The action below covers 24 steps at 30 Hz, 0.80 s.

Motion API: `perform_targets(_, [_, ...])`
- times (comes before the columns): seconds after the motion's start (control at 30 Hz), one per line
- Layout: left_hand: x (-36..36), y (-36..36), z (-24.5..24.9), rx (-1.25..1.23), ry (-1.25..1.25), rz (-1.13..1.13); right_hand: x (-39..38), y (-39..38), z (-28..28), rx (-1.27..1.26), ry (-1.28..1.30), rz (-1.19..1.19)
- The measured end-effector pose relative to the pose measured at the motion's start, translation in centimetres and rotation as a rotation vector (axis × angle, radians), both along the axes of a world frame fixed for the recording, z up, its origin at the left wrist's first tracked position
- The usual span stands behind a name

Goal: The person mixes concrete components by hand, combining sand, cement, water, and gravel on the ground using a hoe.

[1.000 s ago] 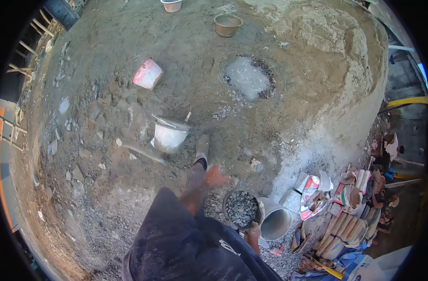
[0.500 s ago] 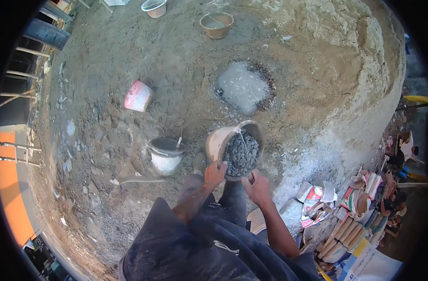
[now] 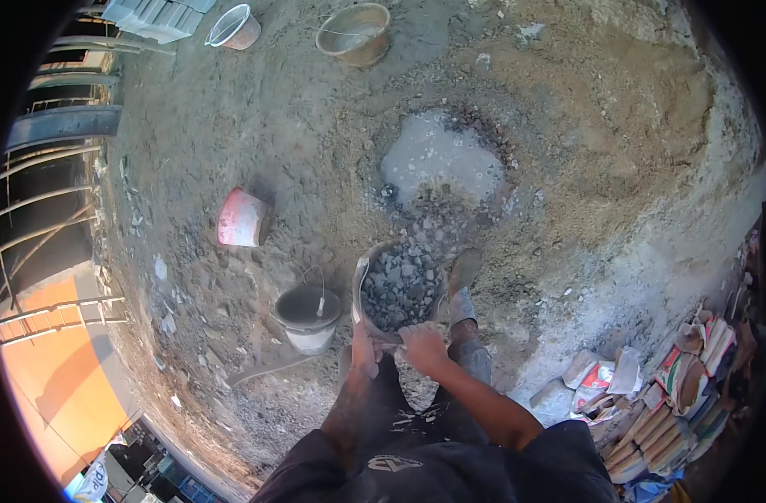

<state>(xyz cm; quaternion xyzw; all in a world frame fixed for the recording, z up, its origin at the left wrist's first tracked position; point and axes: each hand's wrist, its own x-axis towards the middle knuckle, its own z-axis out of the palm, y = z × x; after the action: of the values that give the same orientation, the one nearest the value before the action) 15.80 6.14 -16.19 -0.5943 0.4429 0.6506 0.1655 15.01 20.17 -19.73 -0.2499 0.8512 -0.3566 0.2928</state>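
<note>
- Right-hand fingers (image 3: 406, 337) are clamped on the near rim of a bucket (image 3: 357, 293), at its 6 o'clock; the left-hand fingers are too hidden to tell how tightly they close.
- The bucket is dull and grime-coated, pale along its rim, loaded with grey broken stones (image 3: 399, 289).
- It is held before the knees, just short of a grey puddle (image 3: 437, 159); its mouth faces up and tips toward 1 o'clock, its long axis leaning about 7 to 1; stones trail from the lip to the puddle's edge.
- The left hand (image 3: 364, 354) lies against the bucket's 7 o'clock side, forearm rising steeply from below; the right hand (image 3: 424, 344) is palm-down, its forearm slanting in from 4 o'clock.
- Near the bucket at 8 o'clock, a white bucket (image 3: 311, 337) stands; farther at 10, a red-and-white bucket (image 3: 242, 218) lies tipped.
</note>
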Motion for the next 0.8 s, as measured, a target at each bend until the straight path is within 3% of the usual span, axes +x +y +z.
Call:
perform_targets(0.13, [-2.1,0.7,-0.5,0.095,-0.084,0.088,-1.9,0.8,-2.5,0.039,0.083,0.091])
perform_targets(0.27, [0.8,-2.6,-7.1,0.158,0.064,0.139,-5.5,-0.7,-1.1,0.002,0.096,0.199])
perform_targets(0.37, [4.0,-5.6,-15.7,0.171,0.189,0.226,-7.5,-2.1,0.1,0.025,0.109,0.245])
perform_targets(0.43, [4.5,-5.3,-20.8,0.586,0.225,0.593,-9.1,-2.8,1.8,-0.024,0.105,0.195])
perform_targets(0.47, [3.7,-4.5,-21.3,1.323,0.538,1.049,-10.1,-3.1,2.4,-0.014,0.111,0.218])
perform_targets(0.67, [-1.4,-5.5,-20.4,0.988,0.509,0.829,-15.9,-4.7,2.8,-0.065,-0.077,0.163])
perform_targets(0.73, [-3.9,-7.8,-20.1,0.922,0.49,0.738,-17.6,-5.4,1.0,-0.034,0.0,0.024])
perform_targets(0.8, [-8.3,-10.2,-20.5,0.905,0.448,0.632,-20.3,-5.9,-0.9,0.103,-0.102,-0.255])
